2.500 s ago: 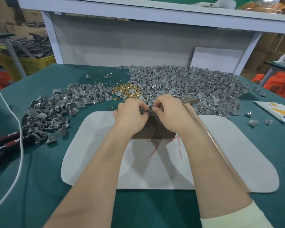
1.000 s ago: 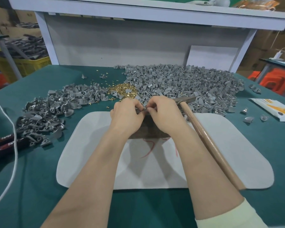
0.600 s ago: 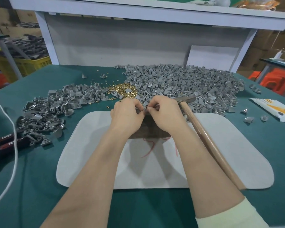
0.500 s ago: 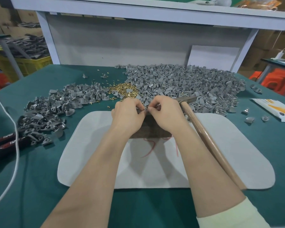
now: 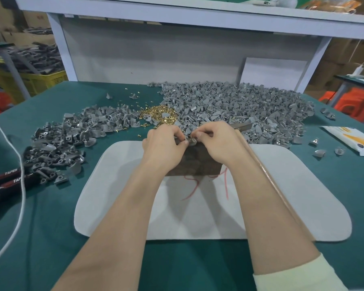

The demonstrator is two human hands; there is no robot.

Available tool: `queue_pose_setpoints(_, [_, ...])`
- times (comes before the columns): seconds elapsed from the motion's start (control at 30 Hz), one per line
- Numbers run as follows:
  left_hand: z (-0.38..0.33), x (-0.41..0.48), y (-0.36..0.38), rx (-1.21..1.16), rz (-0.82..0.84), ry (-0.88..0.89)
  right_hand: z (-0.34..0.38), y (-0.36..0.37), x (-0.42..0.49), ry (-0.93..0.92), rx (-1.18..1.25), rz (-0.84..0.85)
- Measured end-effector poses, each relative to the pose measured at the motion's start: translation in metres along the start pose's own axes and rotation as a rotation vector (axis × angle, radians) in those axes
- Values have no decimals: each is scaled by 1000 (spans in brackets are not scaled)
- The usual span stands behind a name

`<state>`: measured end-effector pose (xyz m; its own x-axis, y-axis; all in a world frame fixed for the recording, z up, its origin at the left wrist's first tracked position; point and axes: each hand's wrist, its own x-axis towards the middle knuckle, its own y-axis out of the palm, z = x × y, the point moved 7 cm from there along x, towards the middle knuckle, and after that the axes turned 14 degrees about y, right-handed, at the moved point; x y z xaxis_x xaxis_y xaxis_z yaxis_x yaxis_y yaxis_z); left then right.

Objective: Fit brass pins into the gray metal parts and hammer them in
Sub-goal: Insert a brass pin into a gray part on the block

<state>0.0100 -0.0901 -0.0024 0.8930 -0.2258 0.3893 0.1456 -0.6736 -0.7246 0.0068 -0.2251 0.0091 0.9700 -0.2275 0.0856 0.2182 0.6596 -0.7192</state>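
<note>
1. White mat [image 5: 303, 196] on the green table [image 5: 51, 238], nearest the body; probably there to cushion blows and catch dropped bits; red scribble on it, unreadable.
2. Hammer [image 5: 267, 175] lies slantwise on the mat, handle passing under the right forearm, head at the foot of the far heap; neither hand grips it; parked, I judge, for a quick reach by the right hand.
3. Dark block [image 5: 198, 162] on the mat's far half; likely the anvil; both hands work above its far edge.
4. Left hand [image 5: 163, 143] pinches a gray part [image 5: 191, 141] at its fingertips; right hand [image 5: 221, 143] pinches at the same part with thumb and forefinger, presumably seating a pin; the pin itself is too small to see; fitting step, hammering not yet begun.
5. Brass pins [image 5: 158, 116] heaped just beyond the left hand, close for picking.
6. Large pile of gray parts [image 5: 240, 101] behind the right hand, smaller pile [image 5: 72, 135] to the left; which one is the finished stock, I cannot tell.
7. Pliers [image 5: 6, 182] and a white cable [image 5: 19, 164] at the left edge, idle.
</note>
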Motion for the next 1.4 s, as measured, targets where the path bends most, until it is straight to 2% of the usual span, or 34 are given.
queue_pose_setpoints(0.57, [0, 1, 0, -7, 1, -1, 11, 8, -5, -89, -172, -74])
queue_pose_setpoints(0.97, [-1, 1, 2, -1, -20, -8, 19, 7, -11, -42, -258, -110])
queue_pose_setpoints(1.4, [-3, 2, 1, 18, -8, 20, 18, 7, 2, 27, -282, -21])
